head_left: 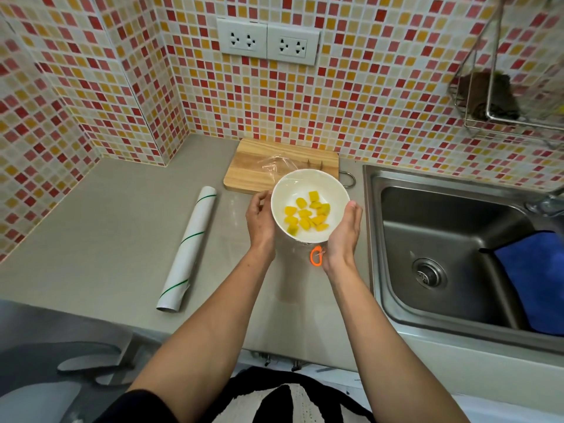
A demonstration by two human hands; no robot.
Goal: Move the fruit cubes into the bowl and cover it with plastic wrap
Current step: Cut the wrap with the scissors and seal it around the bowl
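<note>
Left hand (260,219) and right hand (343,236), fingers curled, cup the sides of a white bowl (282,209) of yellow fruit cubes (306,216), plastic wrap (274,164) over it, above the tabletop (122,227) near the cutting board (247,166).

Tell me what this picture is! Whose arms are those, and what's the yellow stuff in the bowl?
The camera sits on a person's head, looking down, so those arms are their own. There is no machine here. The left hand and right hand cup a white bowl from both sides. Inside are yellow fruit cubes, and clear plastic wrap is stretched over the top. On the grey counter lie the wrap roll, a wooden cutting board, and something with an orange handle, mostly hidden. A metal sink is on the right.
</note>
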